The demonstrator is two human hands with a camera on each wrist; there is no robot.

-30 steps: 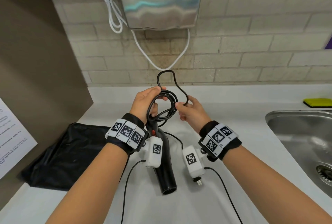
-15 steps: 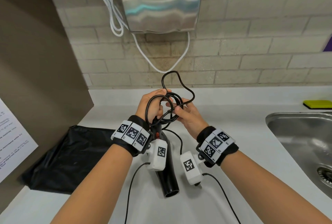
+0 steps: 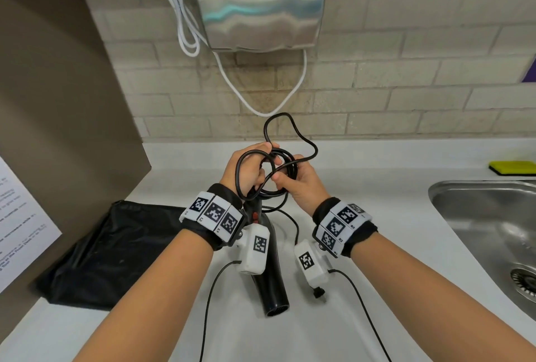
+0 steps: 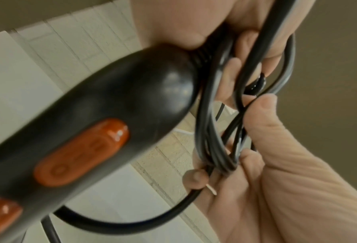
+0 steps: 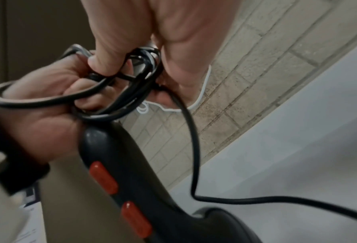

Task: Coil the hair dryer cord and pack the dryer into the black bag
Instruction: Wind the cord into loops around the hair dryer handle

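Left hand (image 3: 246,170) curled round several black loops of cord (image 3: 280,171), gripping them just above the dryer (image 3: 268,283) handle. Right hand (image 3: 301,184) close beside, thumb and fingers pinching the same bundle from the other side. One loose loop standing up above both hands against the brick wall. Dryer hanging below the left wrist, nozzle pointing down toward the desk (image 3: 377,211); whether the nozzle touches the surface cannot be told. Two orange switches (image 5: 103,176) along the handle, seen clearly in the wrist views. One strand of cord trailing from the bundle down past the handle. Bag (image 3: 116,254) lying flat on the desk to the left, against the brown panel, well apart from the dryer. Sink (image 3: 478,216) at right, a yellow sponge (image 3: 512,166) behind it, a steel hand-drier (image 3: 258,5) with white cable on the wall above.
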